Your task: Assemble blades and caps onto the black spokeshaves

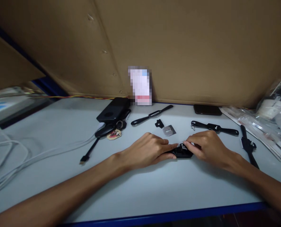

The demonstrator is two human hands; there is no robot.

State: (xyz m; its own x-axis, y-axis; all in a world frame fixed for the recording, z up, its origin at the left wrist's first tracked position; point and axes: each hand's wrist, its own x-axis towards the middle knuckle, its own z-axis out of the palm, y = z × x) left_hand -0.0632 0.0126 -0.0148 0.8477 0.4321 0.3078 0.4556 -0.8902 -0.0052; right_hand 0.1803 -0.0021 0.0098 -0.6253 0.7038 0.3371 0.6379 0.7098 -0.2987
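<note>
A black spokeshave [183, 154] lies on the table between my hands. My left hand [149, 149] grips its left end, fingers closed over it. At its middle, the fingertips of my right hand [207, 148] pinch a small shiny thumbscrew [184, 146]. Just beyond my hands are a loose grey blade [169, 130] and a small black cap plate [159, 123]. A bare spokeshave body [152, 115] rests behind them. To the right sits another body [214, 127] beside a small silver screw [193, 127]. A further spokeshave [248, 146] with parts fitted lies at far right.
A phone-like screen [141, 86] leans on the cardboard wall [190, 47]. A black box [113, 109], a cable plug [84, 159] and a round tag [114, 134] lie left. A dark phone [207, 109] and plastic bags [251, 123] are right; white cables [48, 153] cross the left side.
</note>
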